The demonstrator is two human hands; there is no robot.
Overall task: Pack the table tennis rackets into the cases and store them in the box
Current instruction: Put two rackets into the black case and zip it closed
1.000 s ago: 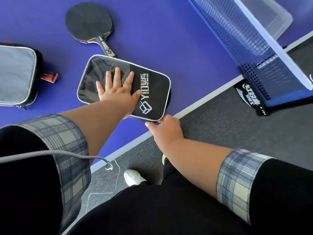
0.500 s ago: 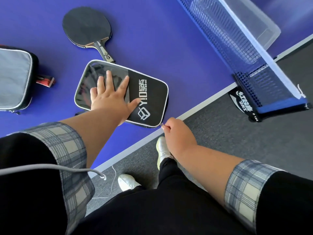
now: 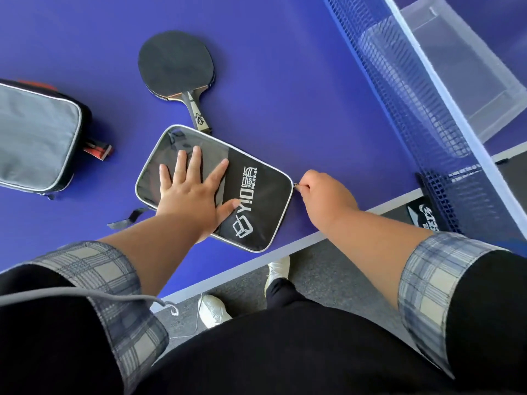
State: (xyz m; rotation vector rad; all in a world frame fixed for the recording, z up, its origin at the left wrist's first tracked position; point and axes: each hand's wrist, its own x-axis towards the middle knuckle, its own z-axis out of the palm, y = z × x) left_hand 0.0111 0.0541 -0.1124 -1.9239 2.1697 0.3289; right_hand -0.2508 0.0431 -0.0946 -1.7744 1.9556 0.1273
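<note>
A black racket case (image 3: 256, 201) with white lettering lies near the front edge of the blue table. My left hand (image 3: 196, 192) presses flat on it, fingers spread. My right hand (image 3: 322, 192) pinches the small metal zipper pull (image 3: 296, 186) at the case's right edge. Just behind the case lies a loose black-rubber racket (image 3: 176, 67), its handle pointing at the case. At the left sits a grey case (image 3: 34, 138) with a red racket handle (image 3: 99, 148) sticking out. A clear plastic box (image 3: 470, 72) stands beyond the net.
The blue net (image 3: 405, 89) crosses the table at the right, clamped by a black post (image 3: 427, 215) at the table's edge. A black strap (image 3: 128, 218) lies left of the black case. Grey carpet and my white shoes (image 3: 214, 309) are below the table's white edge line.
My right hand has drawn the zipper pull from the case's near corner up along its right edge. My left hand has stayed pressed on the case. The camera view has shifted.
</note>
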